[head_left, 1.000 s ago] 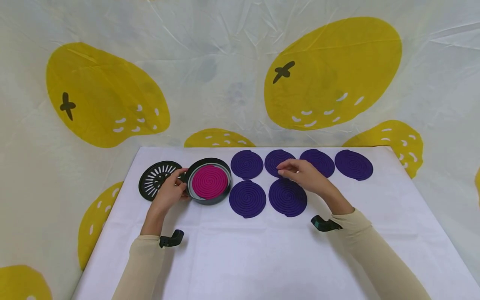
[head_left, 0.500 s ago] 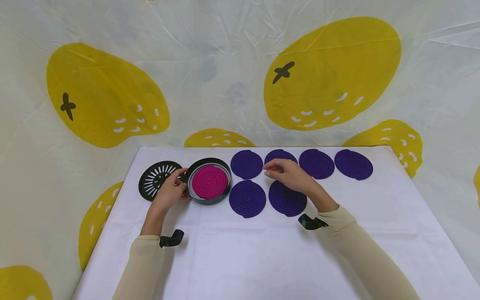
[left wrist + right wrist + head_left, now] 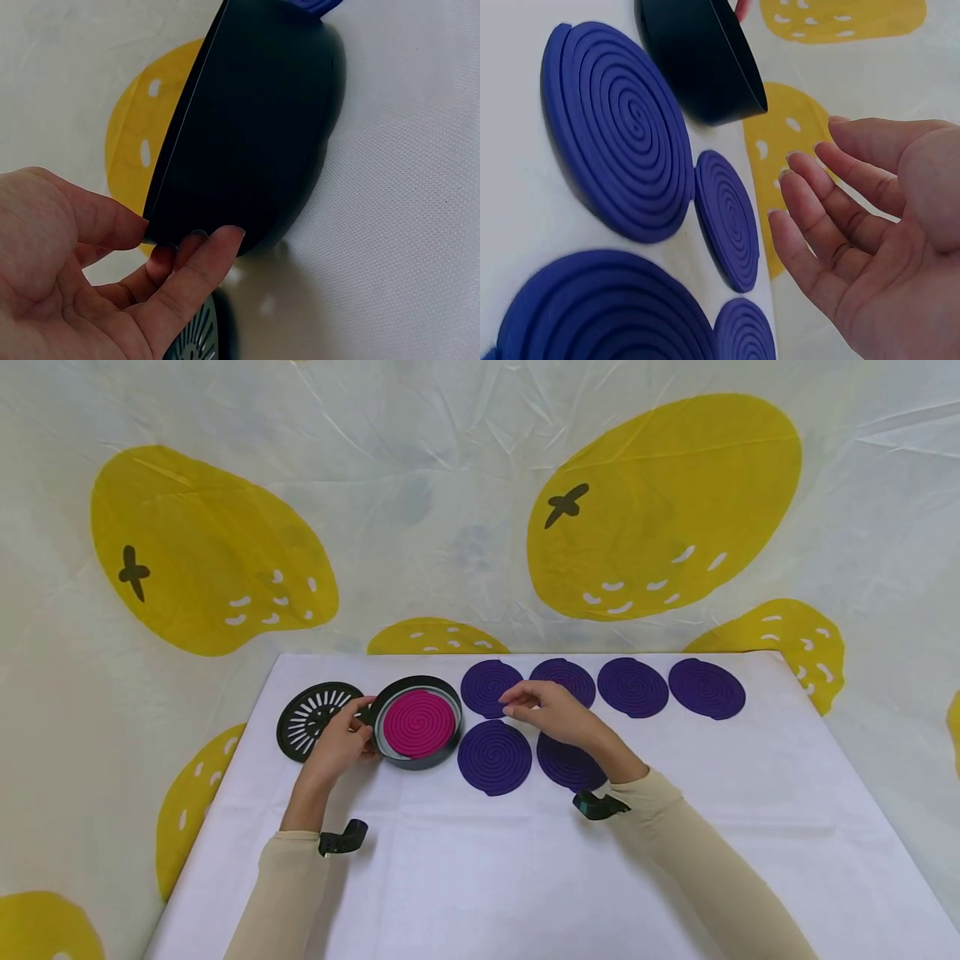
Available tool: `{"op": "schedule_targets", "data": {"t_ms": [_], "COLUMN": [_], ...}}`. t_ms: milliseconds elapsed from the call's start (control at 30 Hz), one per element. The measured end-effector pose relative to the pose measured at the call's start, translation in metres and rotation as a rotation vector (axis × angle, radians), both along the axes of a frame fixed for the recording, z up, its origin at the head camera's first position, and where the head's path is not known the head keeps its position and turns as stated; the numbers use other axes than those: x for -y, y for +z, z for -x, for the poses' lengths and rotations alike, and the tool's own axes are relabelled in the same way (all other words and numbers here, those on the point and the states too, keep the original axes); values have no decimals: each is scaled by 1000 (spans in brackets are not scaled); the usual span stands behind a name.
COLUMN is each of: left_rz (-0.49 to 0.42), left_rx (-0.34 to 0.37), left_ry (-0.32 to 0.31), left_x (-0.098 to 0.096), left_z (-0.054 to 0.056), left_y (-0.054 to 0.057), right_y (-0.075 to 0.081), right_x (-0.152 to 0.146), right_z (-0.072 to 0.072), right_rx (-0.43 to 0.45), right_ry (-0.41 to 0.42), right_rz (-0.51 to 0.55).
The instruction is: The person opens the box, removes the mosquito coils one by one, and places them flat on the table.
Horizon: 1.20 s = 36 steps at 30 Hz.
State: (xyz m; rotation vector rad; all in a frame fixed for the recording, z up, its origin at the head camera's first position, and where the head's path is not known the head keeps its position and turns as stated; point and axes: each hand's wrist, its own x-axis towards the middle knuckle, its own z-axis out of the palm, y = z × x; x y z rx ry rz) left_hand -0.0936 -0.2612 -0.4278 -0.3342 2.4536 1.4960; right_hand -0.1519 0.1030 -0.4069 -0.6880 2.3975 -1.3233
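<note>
A round dark coil tin (image 3: 417,764) stands at the back left with a pink mosquito coil (image 3: 420,724) lying in it. My left hand (image 3: 339,745) holds the tin's left side, thumb at the rim and fingers against the outer wall (image 3: 255,120). Over the purple coils hovers my right hand (image 3: 553,712), empty, fingers loosely bent and apart from the thumb. In the head view its fingertips overlap a back-row purple coil (image 3: 486,683). Below that lies a front-row purple coil (image 3: 493,758); another front-row coil (image 3: 564,767) is partly hidden by the right hand and wrist.
A black slotted lid (image 3: 288,739) lies left of the tin, partly behind the left hand. More purple coils, including the rightmost coil (image 3: 707,689), continue the back row. A white cloth (image 3: 480,877) covers the table, and a lemon-patterned curtain (image 3: 450,527) hangs behind.
My right hand has moved left over the purple coils, towards the tin, with nothing in it. The left hand and the tin have stayed put.
</note>
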Motion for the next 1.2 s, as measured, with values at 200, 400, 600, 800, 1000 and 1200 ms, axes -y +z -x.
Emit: {"op": "schedule_targets", "data": {"t_ms": [200, 400, 600, 800, 1000, 1200], "left_rz": [-2, -3, -3, -1, 1, 5], "left_rx": [1, -8, 1, 0, -7, -17], "left_ry": [0, -4, 6, 3, -8, -9], "left_x": [0, 1, 1, 0, 0, 0], "left_z": [0, 0, 0, 0, -1, -2], "left_y": [-1, -2, -3, -4, -2, -1], "right_y": [0, -4, -6, -5, -4, -3], "right_x": [12, 24, 36, 50, 64, 78], "right_z": [-1, 0, -1, -1, 0, 1], "right_rx": [-6, 3, 33, 24, 22, 58], "right_ry": [20, 23, 27, 51, 62, 69], "right_rz": [36, 50, 76, 93, 100, 128]}}
